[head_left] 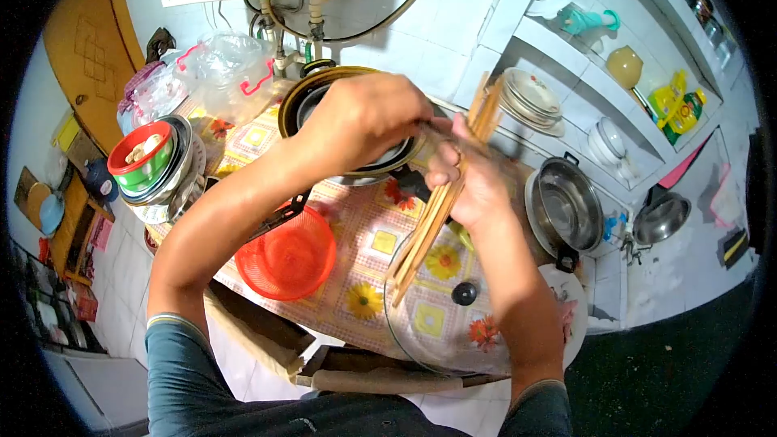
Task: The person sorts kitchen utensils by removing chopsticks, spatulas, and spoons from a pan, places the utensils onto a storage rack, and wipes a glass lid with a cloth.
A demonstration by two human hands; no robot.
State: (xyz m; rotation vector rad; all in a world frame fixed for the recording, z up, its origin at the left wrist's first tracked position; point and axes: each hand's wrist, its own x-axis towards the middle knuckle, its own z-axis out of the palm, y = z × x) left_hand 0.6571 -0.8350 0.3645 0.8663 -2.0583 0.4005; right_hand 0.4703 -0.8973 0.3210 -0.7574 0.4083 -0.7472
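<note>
Dark cloth of the person's shirt (324, 419) fills the bottom of the frame, with both bare forearms reaching up over the table. Right of centre, the right hand (473, 186) is closed around a bundle of wooden chopsticks (426, 226). Their long axis slants from upper right to lower left, with the tips fanned a little above the table's glass lid (429, 344) and its black knob (464, 294). From the left hand (368, 117), near upper centre, the bundle lies to the right and below; the right hand is clearly the nearer. The left fingers are bent and meet a dark, blurred patch beside the right fingers; whether they pinch something is too smeared to make out. Beneath the left hand sits a wide pan (289, 105), partly hidden. Below the left forearm is a red basket (287, 257); right of the right forearm stands a steel pot (571, 206).
</note>
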